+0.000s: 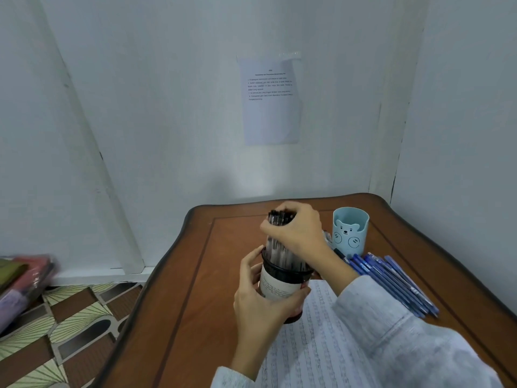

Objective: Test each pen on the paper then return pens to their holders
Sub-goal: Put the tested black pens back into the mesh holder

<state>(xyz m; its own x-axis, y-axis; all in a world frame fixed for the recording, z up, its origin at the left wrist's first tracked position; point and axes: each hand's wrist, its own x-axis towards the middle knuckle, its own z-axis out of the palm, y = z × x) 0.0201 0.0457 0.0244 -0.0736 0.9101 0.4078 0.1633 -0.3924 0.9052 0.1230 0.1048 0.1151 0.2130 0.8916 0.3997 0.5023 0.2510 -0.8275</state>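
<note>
Right hand (298,231) grips upright pen bundle (279,233), tips down in holder (282,284); left hand (260,301) clasps holder.

Bench (173,317): carries all items.
Paper (316,348): near edge of bench, under the tall holder.
Tall holder (282,287): centre, pens (279,242) standing in it.
Bear cup (350,231): behind and right.
Loose pens (397,284): right of paper.
</note>
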